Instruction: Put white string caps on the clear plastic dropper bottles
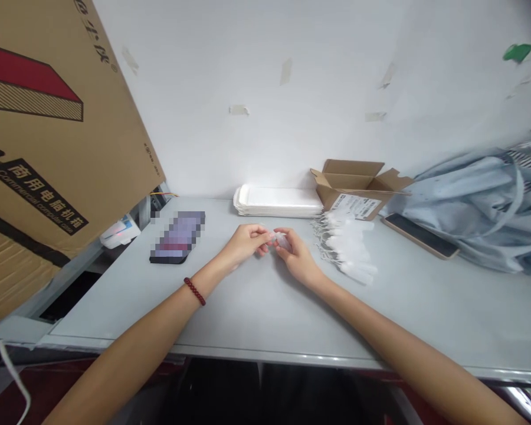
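My left hand [249, 241] and my right hand [295, 255] meet over the middle of the table. Both are closed, fingertips pinching a small translucent whitish piece [283, 240] between them. Fingers cover part of it, and its exact kind is too small to make out. Just right of my right hand lies a pile of white, translucent tag-like strips [351, 251] with thin loops or cords at their left ends. A dark red bead bracelet [194, 291] circles my left wrist.
White envelopes [278, 202] lie stacked by the wall beside an open cardboard box [358, 189]. A phone [177, 237] rests at left, another phone [420, 235] at right near a light-blue cloth bag [482, 200]. A large carton [62, 147] leans in from the left.
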Tool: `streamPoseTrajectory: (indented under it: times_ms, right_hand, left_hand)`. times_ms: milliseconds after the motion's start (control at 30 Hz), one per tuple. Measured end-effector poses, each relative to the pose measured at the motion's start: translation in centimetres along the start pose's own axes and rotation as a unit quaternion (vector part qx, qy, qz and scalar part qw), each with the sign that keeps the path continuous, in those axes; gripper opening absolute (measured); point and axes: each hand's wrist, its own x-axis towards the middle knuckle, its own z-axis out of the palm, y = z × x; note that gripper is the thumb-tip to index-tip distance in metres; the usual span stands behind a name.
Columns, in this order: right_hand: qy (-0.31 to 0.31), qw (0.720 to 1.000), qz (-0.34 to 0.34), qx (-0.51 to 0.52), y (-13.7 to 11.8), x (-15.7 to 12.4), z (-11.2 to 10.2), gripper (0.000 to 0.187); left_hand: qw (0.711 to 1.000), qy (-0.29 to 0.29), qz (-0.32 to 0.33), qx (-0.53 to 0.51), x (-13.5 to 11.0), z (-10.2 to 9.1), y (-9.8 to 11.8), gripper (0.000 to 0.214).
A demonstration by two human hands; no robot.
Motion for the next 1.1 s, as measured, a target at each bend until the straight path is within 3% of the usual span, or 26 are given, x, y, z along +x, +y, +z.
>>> streamPoseTrajectory:
  times_ms: [367, 667, 967, 1100]
  right_hand:
    - [-0.013, 0.998, 0.007, -0.057, -1.1, -0.7, 0.5, 0.032]
    - [-0.011, 0.999, 0.013, -0.041, -1.0, -0.6, 0.5, 0.032]
    - [0.002, 1.0, 0.011, -0.015, -0.5, -0.4, 0.5, 0.029]
    - [0.002, 1.0, 0.014, 0.003, -0.8, -0.6, 0.4, 0.027]
  left_hand:
    - [0.999, 0.02, 0.038, 0.0, -0.1, 0.4, 0.2, 0.026]
    - [0.999, 0.008, 0.05, -0.013, -0.2, 0.5, 0.3, 0.028]
    - [0.995, -0.031, 0.064, 0.064, -0.8, 1.0, 0.6, 0.028]
    - [0.997, -0.005, 0.064, 0.044, -0.9, 1.0, 1.1, 0.027]
